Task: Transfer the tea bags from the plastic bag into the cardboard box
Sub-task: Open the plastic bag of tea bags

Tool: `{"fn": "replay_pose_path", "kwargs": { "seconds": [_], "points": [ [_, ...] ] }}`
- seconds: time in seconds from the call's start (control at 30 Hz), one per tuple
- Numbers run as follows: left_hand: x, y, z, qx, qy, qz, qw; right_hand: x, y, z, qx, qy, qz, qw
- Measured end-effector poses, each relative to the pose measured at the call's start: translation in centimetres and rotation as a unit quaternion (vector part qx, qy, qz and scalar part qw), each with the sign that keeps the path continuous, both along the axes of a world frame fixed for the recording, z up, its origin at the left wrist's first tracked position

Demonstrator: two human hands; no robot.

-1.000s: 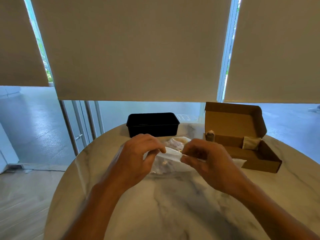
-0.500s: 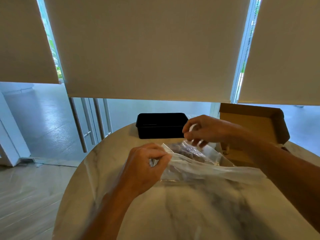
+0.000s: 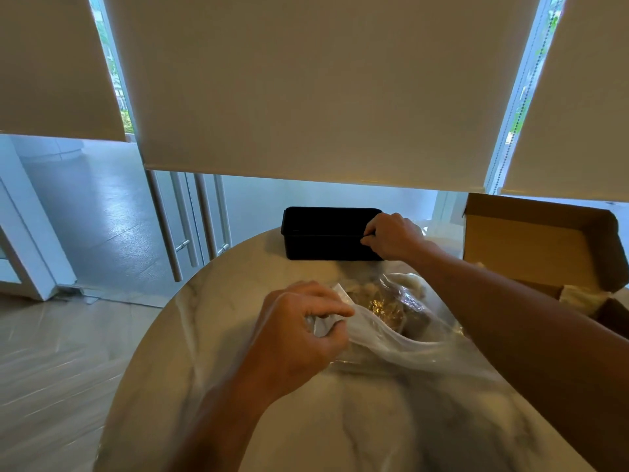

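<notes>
Barely begun, judging by contents. Plastic bag (image 3: 401, 338) at bench (image 3: 340, 430) centre, mouth pinched by left hand (image 3: 299, 332). Right hand (image 3: 394, 236) clenched at twelve o'clock, contents untellable. Cardboard box (image 3: 541, 243) open at two o'clock; most tea bags (image 3: 384, 308) untransferred.

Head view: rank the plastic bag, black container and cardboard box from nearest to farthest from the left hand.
1. Plastic bag: pinched by the left hand at its near edge.
2. Black container: beyond it, at the table's far edge.
3. Cardboard box: far right, lid open.
</notes>
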State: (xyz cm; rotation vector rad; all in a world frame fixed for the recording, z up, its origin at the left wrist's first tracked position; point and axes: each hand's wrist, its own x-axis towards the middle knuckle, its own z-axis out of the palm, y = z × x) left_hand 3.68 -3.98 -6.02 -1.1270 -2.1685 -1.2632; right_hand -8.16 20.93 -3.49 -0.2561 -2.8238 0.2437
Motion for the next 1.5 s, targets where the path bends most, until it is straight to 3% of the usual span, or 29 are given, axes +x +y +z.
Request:
{"fn": "replay_pose_path", "kwargs": {
  "seconds": [0.17, 0.27, 0.3, 0.37, 0.43, 0.5, 0.67, 0.8, 1.0, 1.33, 1.5],
  "points": [
    [-0.5, -0.3, 0.1, -0.002, 0.007, 0.020, 1.000, -1.2, 0.5, 0.2, 0.004, -0.005, -0.008, 1.000],
    [-0.4, -0.3, 0.2, -0.002, 0.007, 0.019, 1.000, -0.5, -0.6, 1.2, -0.057, 0.013, 0.083, 0.995],
    [-0.4, -0.3, 0.2, -0.002, 0.005, 0.018, 1.000, 0.1, -1.0, 1.6, -0.093, -0.026, 0.135, 0.986],
    [-0.4, -0.3, 0.2, -0.003, -0.003, 0.014, 1.000, 1.6, -1.9, 2.5, -0.132, -0.201, 0.212, 0.947],
    [-0.4, -0.3, 0.1, -0.011, -0.005, 0.014, 1.000, 2.6, -2.2, 2.9, -0.127, -0.358, 0.224, 0.897],
    [-0.4, -0.3, 0.1, -0.013, -0.004, 0.017, 1.000, 2.8, -2.4, 2.7, -0.099, -0.391, 0.222, 0.888],
    [-0.4, -0.6, 0.3, -0.004, 0.009, 0.029, 1.000, 1.6, -3.0, 2.0, -0.056, -0.320, 0.212, 0.922],
    [-0.6, -0.7, 0.2, -0.016, 0.035, 0.048, 0.998, 0.2, -2.6, 2.6, -0.053, -0.203, 0.179, 0.961],
    [-0.8, -0.8, 0.3, -0.024, 0.049, 0.061, 0.997, -2.5, -1.1, 1.8, -0.033, -0.102, 0.101, 0.989],
    [0.0, -1.1, 0.9, -0.045, 0.020, -0.005, 0.999, -2.7, 0.0, -0.5, 0.024, -0.003, 0.062, 0.998],
    [-0.1, -1.1, 0.7, -0.024, 0.015, 0.020, 0.999, -2.1, -0.1, -0.6, 0.047, 0.015, 0.071, 0.996]
  ]
}}
